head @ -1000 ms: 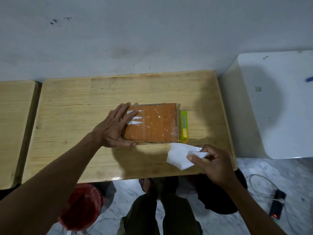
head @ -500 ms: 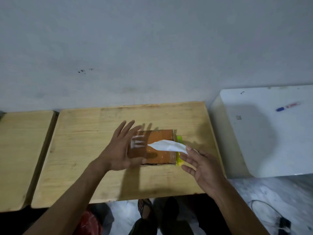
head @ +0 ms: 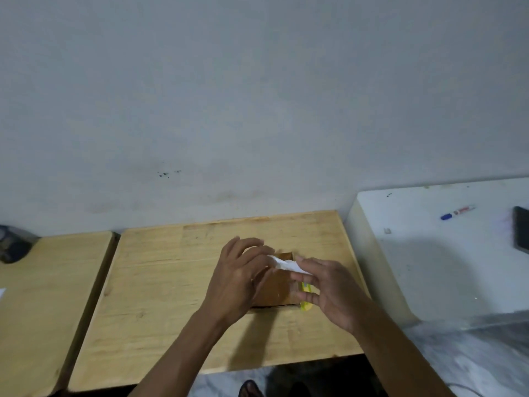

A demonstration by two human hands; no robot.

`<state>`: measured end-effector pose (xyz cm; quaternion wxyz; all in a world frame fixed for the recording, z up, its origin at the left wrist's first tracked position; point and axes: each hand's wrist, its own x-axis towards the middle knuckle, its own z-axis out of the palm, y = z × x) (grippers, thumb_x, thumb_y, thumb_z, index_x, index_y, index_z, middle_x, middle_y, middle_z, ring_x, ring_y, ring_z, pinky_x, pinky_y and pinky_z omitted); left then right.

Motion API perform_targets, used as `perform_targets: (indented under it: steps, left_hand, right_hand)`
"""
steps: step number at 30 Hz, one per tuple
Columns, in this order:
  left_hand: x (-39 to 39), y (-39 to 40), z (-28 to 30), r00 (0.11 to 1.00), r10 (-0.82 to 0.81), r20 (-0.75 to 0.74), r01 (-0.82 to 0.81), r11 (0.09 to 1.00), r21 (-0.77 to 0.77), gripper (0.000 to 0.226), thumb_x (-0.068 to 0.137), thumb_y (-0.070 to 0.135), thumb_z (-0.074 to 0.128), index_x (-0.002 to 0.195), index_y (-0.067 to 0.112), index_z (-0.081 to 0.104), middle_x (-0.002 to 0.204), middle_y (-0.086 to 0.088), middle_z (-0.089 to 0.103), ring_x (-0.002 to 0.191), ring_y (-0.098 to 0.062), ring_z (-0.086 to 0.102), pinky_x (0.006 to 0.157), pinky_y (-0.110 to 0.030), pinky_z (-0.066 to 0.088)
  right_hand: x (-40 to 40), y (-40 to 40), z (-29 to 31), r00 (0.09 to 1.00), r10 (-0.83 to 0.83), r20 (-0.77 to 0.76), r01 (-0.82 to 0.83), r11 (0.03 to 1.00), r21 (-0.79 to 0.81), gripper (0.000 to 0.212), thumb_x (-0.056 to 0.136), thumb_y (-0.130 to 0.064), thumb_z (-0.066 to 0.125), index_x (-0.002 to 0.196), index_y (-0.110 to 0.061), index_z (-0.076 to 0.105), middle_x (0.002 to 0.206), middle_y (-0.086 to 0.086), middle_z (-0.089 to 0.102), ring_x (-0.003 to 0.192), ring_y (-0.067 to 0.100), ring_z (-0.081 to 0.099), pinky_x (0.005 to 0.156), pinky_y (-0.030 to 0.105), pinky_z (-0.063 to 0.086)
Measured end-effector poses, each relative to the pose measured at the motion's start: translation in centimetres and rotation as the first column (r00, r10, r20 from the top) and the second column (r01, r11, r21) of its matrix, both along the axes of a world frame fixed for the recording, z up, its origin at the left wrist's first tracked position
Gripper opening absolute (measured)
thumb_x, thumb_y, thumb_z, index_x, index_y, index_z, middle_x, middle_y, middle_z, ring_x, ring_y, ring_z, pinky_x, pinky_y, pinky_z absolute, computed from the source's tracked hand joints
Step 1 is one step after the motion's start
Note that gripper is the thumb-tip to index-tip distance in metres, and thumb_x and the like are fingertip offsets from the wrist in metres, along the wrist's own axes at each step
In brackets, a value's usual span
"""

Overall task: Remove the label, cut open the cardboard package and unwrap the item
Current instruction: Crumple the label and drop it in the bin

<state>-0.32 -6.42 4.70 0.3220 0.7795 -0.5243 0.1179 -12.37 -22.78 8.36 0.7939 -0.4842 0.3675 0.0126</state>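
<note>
**Label off the box, but stuck between two hands**

Both hands are up over the cardboard package [head: 279,290], which lies flat near the middle of the wooden table [head: 171,296], and the peeled white label [head: 286,265] hangs between them above the box. The left hand [head: 240,279] has its fingers curled toward the label's left end, and looks to be pinching it, though the blur keeps me from being sure. The right hand [head: 329,290] has its fingers nearly straight, with the label's other end lying against the fingertips; I cannot tell whether it is pinched there or simply stuck.

That stickiness is the trouble I would watch for. An adhesive label can cling to skin or fold onto itself, and passing it from hand to hand may just move the problem along. If it drops, it could land glue-down on the package or the table and need peeling again.

The yellow utility knife [head: 305,303] lies just beside the package's right edge, directly under the right hand, mostly hidden by it. Reaching down without looking could nudge it off toward the table edge, or put fingers near the blade; whether the blade is out, I cannot see.

The package itself looks uncut, so the cutting and unwrapping are yet to come.
</note>
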Motion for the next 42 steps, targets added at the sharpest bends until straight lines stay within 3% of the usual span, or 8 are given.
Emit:
perform_targets:
  steps: [5,11,16,20,24,29,37,42]
  left_hand:
    - [-0.2,-0.2,0.6,0.995,0.030,-0.098,-0.036,0.998,-0.057,0.007,0.093,0.022,0.063,0.094,0.017,0.067,0.089,0.005,0.066,0.093,-0.017,0.057,0.092,-0.038,0.047]
    - [-0.5,-0.1,1.2,0.941,0.094,-0.326,-0.113,0.993,-0.040,0.007,0.084,0.008,0.076,0.088,0.014,0.078,0.070,0.008,0.064,0.069,0.008,0.052,0.111,-0.026,0.041]
    - [-1.0,0.8,3.2,0.908,0.229,-0.350,-0.241,0.970,0.010,0.013,0.077,-0.001,0.081,0.079,0.012,0.079,0.074,0.005,0.072,0.078,0.003,0.066,0.106,-0.028,0.046]
    - [1.0,3.0,5.2,0.806,0.367,-0.465,-0.342,0.929,0.141,0.010,0.082,0.009,0.079,0.078,0.019,0.079,0.071,0.019,0.068,0.082,0.006,0.065,0.083,-0.013,0.046]
    - [0.6,2.0,5.9,0.827,0.334,-0.452,-0.267,0.941,0.208,0.007,0.084,0.017,0.078,0.080,0.023,0.079,0.077,0.013,0.072,0.077,-0.003,0.064,0.068,-0.015,0.042]
    - [0.3,1.0,6.9,0.844,0.290,-0.452,-0.232,0.956,0.180,0.006,0.088,0.023,0.075,0.083,0.021,0.079,0.076,0.017,0.067,0.075,0.001,0.061,0.066,-0.007,0.040]
    - [0.9,1.0,7.6,0.826,0.290,-0.484,-0.233,0.956,0.176,0.013,0.090,0.021,0.071,0.078,0.023,0.076,0.074,0.017,0.069,0.076,-0.001,0.063,0.063,-0.008,0.040]
    - [0.6,0.3,7.9,0.675,0.201,-0.709,-0.271,0.963,0.016,0.019,0.088,0.014,0.074,0.070,0.020,0.074,0.069,0.007,0.072,0.067,-0.007,0.066,0.063,-0.018,0.049]
  right_hand:
    - [-0.4,0.0,0.9,1.000,0.000,0.009,0.000,1.000,-0.015,0.020,0.091,-0.021,0.065,0.105,-0.008,0.071,0.105,0.003,0.071,0.112,0.024,0.062,0.098,0.050,0.047]
    - [-0.1,-0.7,0.9,0.997,0.050,-0.061,-0.051,0.998,-0.024,0.027,0.089,-0.022,0.070,0.106,-0.001,0.071,0.114,0.018,0.072,0.111,0.034,0.067,0.096,0.048,0.051]
    - [0.0,-2.8,0.8,0.992,-0.061,-0.115,0.035,0.975,-0.219,0.033,0.080,-0.018,0.079,0.100,0.007,0.071,0.087,0.020,0.075,0.080,0.031,0.074,0.064,0.032,0.059]
    - [-0.6,-4.7,1.2,0.996,-0.050,-0.070,-0.013,0.716,-0.698,0.016,0.079,-0.032,0.080,0.087,-0.019,0.077,0.086,-0.002,0.078,0.081,0.011,0.073,0.077,0.033,0.060]
    - [1.8,-0.5,2.6,0.919,0.393,0.044,-0.096,0.330,-0.939,0.026,0.086,-0.036,0.073,0.111,-0.033,0.072,0.114,-0.019,0.066,0.111,-0.001,0.053,0.090,0.007,0.038]
    - [4.2,0.9,2.0,0.864,0.485,-0.132,-0.179,0.051,-0.983,0.024,0.095,-0.043,0.056,0.104,-0.029,0.073,0.105,-0.016,0.064,0.111,0.006,0.043,0.093,0.034,0.043]
    - [4.7,0.3,2.3,0.850,0.516,-0.107,-0.188,0.107,-0.976,0.019,0.097,-0.034,0.057,0.099,-0.026,0.074,0.091,-0.011,0.066,0.091,0.010,0.051,0.076,0.026,0.041]
    - [4.6,0.0,3.5,0.893,0.433,0.125,-0.067,0.401,-0.914,0.011,0.091,-0.026,0.068,0.088,-0.023,0.078,0.082,-0.013,0.072,0.082,0.006,0.067,0.074,0.020,0.049]
